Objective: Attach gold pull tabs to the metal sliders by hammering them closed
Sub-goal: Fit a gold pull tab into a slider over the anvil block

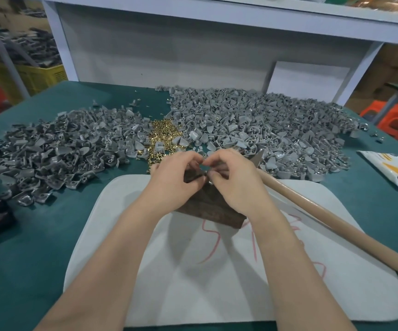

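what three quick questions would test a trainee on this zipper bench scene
1. Multiple choice: where is the hammer?
A. in the left hand
B. lying across the white mat, right of the hands
C. up on the shelf

2. True or false: the gold pull tabs lie between two grey slider piles.

3. Fill in: the left hand and right hand pinch a small part above a dark wooden ____.

Key: 1 B; 2 true; 3 block
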A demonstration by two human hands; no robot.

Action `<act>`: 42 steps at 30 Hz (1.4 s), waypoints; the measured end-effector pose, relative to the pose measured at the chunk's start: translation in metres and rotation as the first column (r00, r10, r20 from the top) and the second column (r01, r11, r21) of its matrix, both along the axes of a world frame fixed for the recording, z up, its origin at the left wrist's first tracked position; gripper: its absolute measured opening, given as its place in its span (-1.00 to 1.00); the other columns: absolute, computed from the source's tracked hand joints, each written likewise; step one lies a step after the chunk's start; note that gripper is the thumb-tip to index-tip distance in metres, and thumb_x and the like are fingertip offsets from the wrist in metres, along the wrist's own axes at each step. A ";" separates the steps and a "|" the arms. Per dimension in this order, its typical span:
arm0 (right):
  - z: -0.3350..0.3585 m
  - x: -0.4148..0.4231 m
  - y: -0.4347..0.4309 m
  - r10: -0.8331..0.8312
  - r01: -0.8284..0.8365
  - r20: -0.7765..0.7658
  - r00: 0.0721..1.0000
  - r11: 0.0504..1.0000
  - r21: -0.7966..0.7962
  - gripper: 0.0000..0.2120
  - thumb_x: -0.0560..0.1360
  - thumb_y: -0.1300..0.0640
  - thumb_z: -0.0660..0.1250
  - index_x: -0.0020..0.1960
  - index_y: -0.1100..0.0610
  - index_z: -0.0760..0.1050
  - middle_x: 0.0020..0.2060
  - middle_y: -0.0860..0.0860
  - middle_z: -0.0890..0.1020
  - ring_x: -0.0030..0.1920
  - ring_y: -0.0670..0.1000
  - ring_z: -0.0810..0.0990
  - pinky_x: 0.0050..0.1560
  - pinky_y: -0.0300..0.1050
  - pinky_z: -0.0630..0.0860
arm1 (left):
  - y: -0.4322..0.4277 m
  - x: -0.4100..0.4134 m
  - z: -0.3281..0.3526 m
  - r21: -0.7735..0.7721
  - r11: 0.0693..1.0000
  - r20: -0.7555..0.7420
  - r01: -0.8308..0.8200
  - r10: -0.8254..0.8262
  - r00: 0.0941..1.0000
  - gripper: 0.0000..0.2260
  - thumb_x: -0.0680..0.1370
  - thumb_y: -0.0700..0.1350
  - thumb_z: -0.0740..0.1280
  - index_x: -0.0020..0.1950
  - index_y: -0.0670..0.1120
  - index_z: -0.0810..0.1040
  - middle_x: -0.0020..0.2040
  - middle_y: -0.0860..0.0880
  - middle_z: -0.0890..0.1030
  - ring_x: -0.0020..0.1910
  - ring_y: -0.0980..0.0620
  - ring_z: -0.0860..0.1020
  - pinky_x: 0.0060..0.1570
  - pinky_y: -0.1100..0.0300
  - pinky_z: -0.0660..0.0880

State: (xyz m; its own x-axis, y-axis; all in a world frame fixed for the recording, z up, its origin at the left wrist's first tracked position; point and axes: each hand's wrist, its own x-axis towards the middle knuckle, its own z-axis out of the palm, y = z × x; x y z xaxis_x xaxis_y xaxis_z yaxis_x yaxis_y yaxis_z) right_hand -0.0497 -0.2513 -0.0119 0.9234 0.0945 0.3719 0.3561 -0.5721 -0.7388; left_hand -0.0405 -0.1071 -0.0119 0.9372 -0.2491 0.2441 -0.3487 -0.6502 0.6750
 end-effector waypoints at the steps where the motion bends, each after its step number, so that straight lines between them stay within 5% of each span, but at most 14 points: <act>1: -0.001 0.000 0.000 -0.004 0.004 -0.011 1.000 1.000 0.004 -0.67 0.47 0.40 0.27 -0.10 -0.05 0.44 -0.10 -0.07 0.55 -0.07 -0.09 0.61 0.04 -0.22 0.53 | 0.000 0.000 0.000 -0.003 1.000 -0.016 0.010 -0.010 1.000 -0.81 0.48 -0.09 0.39 0.07 0.10 0.53 0.04 0.09 0.56 0.15 0.04 0.49 0.25 -0.08 0.36; 10: 0.002 0.004 -0.006 -0.195 0.207 -0.081 0.978 0.962 0.181 -0.63 0.47 0.43 0.11 -0.17 -0.05 0.38 -0.18 -0.10 0.56 -0.08 -0.04 0.63 0.08 -0.04 0.54 | 0.000 -0.002 0.001 0.006 0.999 0.026 0.041 -0.041 0.999 -0.82 0.49 -0.09 0.38 -0.21 0.18 0.47 -0.07 0.12 0.55 0.09 0.02 0.49 0.25 -0.09 0.32; 13: 0.004 0.004 -0.011 -0.261 0.266 -0.060 0.963 0.961 0.082 -0.75 0.47 0.33 0.22 -0.16 -0.03 0.45 -0.24 -0.14 0.56 -0.18 -0.09 0.57 -0.11 -0.41 0.45 | -0.001 -0.002 0.001 -0.006 0.998 0.013 0.061 -0.061 0.998 -0.86 0.48 -0.04 0.38 -0.02 0.17 0.52 0.03 0.14 0.55 0.17 0.05 0.46 0.29 -0.09 0.30; 16: 0.005 0.001 -0.013 -0.258 0.256 -0.068 0.964 0.966 -0.039 -0.82 0.45 0.26 0.27 -0.14 -0.03 0.48 -0.31 -0.16 0.56 -0.27 -0.16 0.52 -0.28 -0.50 0.36 | -0.003 -0.001 0.000 0.051 0.993 0.014 0.111 -0.111 0.994 -0.80 0.51 -0.03 0.35 0.12 0.16 0.54 0.11 0.12 0.53 0.21 0.03 0.40 0.30 -0.09 0.25; 21: 0.006 -0.002 -0.005 -0.203 0.210 -0.126 0.971 0.976 0.048 -0.74 0.47 0.30 0.25 -0.18 -0.07 0.44 -0.25 -0.05 0.64 -0.18 -0.03 0.62 -0.03 -0.09 0.54 | -0.004 0.000 0.000 0.084 0.988 0.065 0.132 -0.137 0.988 -0.89 0.52 -0.07 0.35 -0.14 0.14 0.47 -0.03 0.10 0.55 0.09 0.04 0.46 0.25 -0.03 0.31; 24: 0.009 -0.001 -0.003 -0.249 0.263 -0.108 0.962 0.954 0.141 -0.77 0.50 0.26 0.29 -0.17 -0.07 0.46 -0.18 -0.09 0.62 -0.11 -0.09 0.60 0.07 -0.04 0.54 | 0.014 0.005 0.008 -0.224 0.975 0.062 -0.014 0.029 0.998 -0.89 0.51 -0.16 0.36 -0.17 0.03 0.53 -0.14 0.13 0.60 -0.13 0.27 0.53 -0.01 0.39 0.43; 25: 0.011 0.000 0.000 -0.271 0.281 -0.093 0.958 0.953 0.113 -0.80 0.50 0.23 0.30 -0.16 -0.06 0.47 -0.18 -0.14 0.61 -0.12 -0.14 0.58 0.07 -0.10 0.53 | 0.023 0.009 0.011 -0.420 0.898 0.017 -0.131 0.152 0.988 -0.91 0.51 -0.18 0.35 -0.16 0.00 0.54 -0.18 0.13 0.60 -0.22 0.31 0.52 -0.15 0.46 0.42; 27: 0.019 0.005 0.012 -0.265 0.262 -0.085 0.960 0.964 -0.052 -0.90 0.51 0.16 0.30 -0.08 -0.03 0.51 -0.18 -0.17 0.59 -0.13 -0.16 0.55 0.04 -0.16 0.51 | 0.042 0.016 0.013 -0.758 0.551 -0.177 -0.350 0.343 0.922 -0.96 0.51 -0.17 0.32 -0.12 -0.06 0.54 -0.25 0.10 0.59 -0.33 0.27 0.50 -0.25 0.37 0.40; 29: 0.026 0.013 0.031 -0.206 0.150 -0.157 0.966 0.938 -0.311 -0.85 0.53 0.02 0.27 0.06 0.03 0.53 -0.07 -0.07 0.61 -0.02 -0.03 0.56 0.06 -0.08 0.50 | 0.056 0.020 0.011 -0.879 0.161 -0.376 -0.448 0.342 0.861 -0.93 0.54 -0.18 0.25 -0.10 -0.08 0.52 -0.27 0.09 0.59 -0.32 0.21 0.51 -0.24 0.30 0.38; 31: 0.031 0.019 0.047 -0.192 0.033 -0.263 0.945 0.860 -0.509 -0.61 0.53 -0.16 0.23 0.17 0.10 0.50 0.06 0.05 0.60 0.09 0.12 0.55 0.12 0.04 0.49 | 0.062 0.023 0.007 -0.876 -0.064 -0.476 -0.478 0.269 0.837 -0.91 0.57 -0.18 0.19 -0.07 -0.08 0.49 -0.27 0.09 0.60 -0.31 0.19 0.54 -0.22 0.28 0.41; 33: 0.028 0.021 0.054 -0.198 -0.031 -0.324 0.925 0.812 -0.583 -0.50 0.51 -0.26 0.19 0.17 0.14 0.48 0.06 0.09 0.59 0.10 0.16 0.54 0.13 0.09 0.48 | 0.060 0.024 0.005 -0.862 -0.113 -0.507 -0.494 0.232 0.830 -0.90 0.58 -0.18 0.18 -0.05 -0.09 0.48 -0.27 0.09 0.59 -0.31 0.19 0.54 -0.24 0.32 0.40; 42: 0.009 0.000 0.060 -0.035 -0.116 -0.260 0.965 0.831 -0.545 -0.54 0.44 -0.22 0.30 0.21 0.04 0.48 0.10 0.03 0.58 0.12 0.10 0.51 0.17 0.04 0.41 | 0.049 0.030 0.000 -0.815 -0.050 -0.571 -0.577 0.234 0.787 -0.89 0.58 -0.16 0.18 -0.06 -0.05 0.49 -0.21 0.13 0.59 -0.17 0.22 0.55 -0.20 0.31 0.37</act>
